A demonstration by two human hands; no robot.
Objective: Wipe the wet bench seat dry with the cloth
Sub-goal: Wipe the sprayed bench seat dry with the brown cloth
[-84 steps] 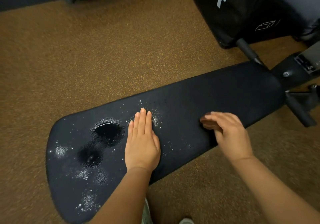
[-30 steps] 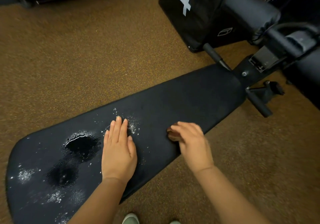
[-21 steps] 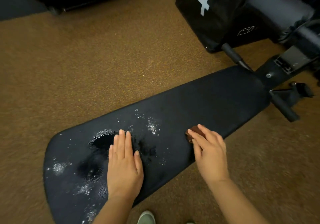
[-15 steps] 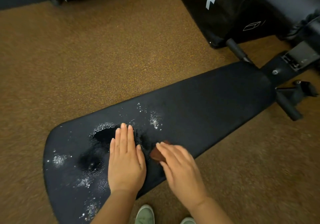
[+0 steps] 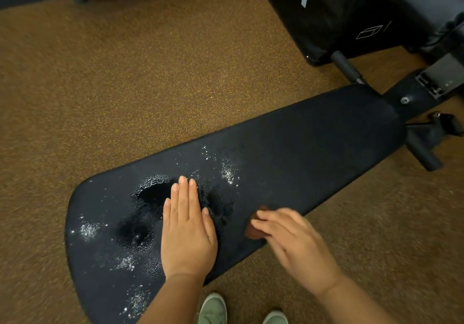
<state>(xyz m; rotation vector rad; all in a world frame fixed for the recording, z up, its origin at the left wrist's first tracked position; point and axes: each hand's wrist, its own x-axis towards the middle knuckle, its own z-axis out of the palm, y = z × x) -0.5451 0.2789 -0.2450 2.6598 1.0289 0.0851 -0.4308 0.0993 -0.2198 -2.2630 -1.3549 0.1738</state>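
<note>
Wiping underway: my right hand [image 5: 292, 238] grips the small brown cloth [image 5: 253, 232] on the black padded bench seat [image 5: 313, 153]; left hand [image 5: 187, 233] flat, released. Next, sweep toward nine o'clock puddles [image 5: 157, 190].

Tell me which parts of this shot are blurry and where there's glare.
Head view: the right hand and brown cloth are motion-blurred; the flat left hand is sharp; droplets on the bench seat glint white; frame edges look smeared.
</note>
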